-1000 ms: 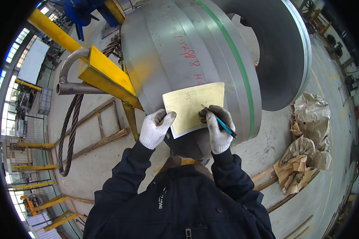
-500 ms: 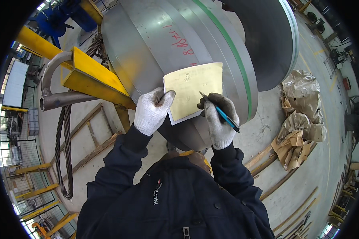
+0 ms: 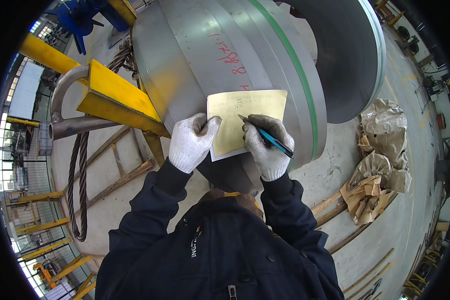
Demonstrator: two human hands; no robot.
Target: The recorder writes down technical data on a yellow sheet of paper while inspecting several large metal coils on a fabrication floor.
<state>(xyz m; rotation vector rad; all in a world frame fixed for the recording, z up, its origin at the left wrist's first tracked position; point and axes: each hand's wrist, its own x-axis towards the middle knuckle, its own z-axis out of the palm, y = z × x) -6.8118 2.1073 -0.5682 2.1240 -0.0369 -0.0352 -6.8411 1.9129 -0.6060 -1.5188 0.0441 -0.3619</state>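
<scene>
Shop floor around the big steel coil

A yellow lifting beam [image 3: 116, 99] sits left of the coil [image 3: 225, 60], wire rope [image 3: 78, 185] hanging beside wooden slats [image 3: 120, 167]; crumpled brown paper [image 3: 380, 165] lies heaped at right on the concrete floor [image 3: 335, 170].

Steel coil [image 3: 220, 55]: bare metal, smooth, dull satin sheen, wrapped by a glossy green band [image 3: 295, 70]; paper sheet [image 3: 245, 122]: pale yellow, matt, flat on the metal; left hand [image 3: 190, 142] and right hand [image 3: 267, 147]: knitted cloth gloves, coarse weave, white, grimy grey at the fingertips; pen [image 3: 267, 137]: smooth plastic, teal barrel, slight gloss; jacket [image 3: 220, 250]: dark woven cloth, matt; yellow beam [image 3: 117, 97]: painted metal, semi-gloss, scuffed; wire rope [image 3: 80, 185]: twisted dark steel, rough; crumpled wrapping [image 3: 380, 160]: brown paper, creased, matt; floor [image 3: 330, 170]: concrete, rough, stained.
</scene>
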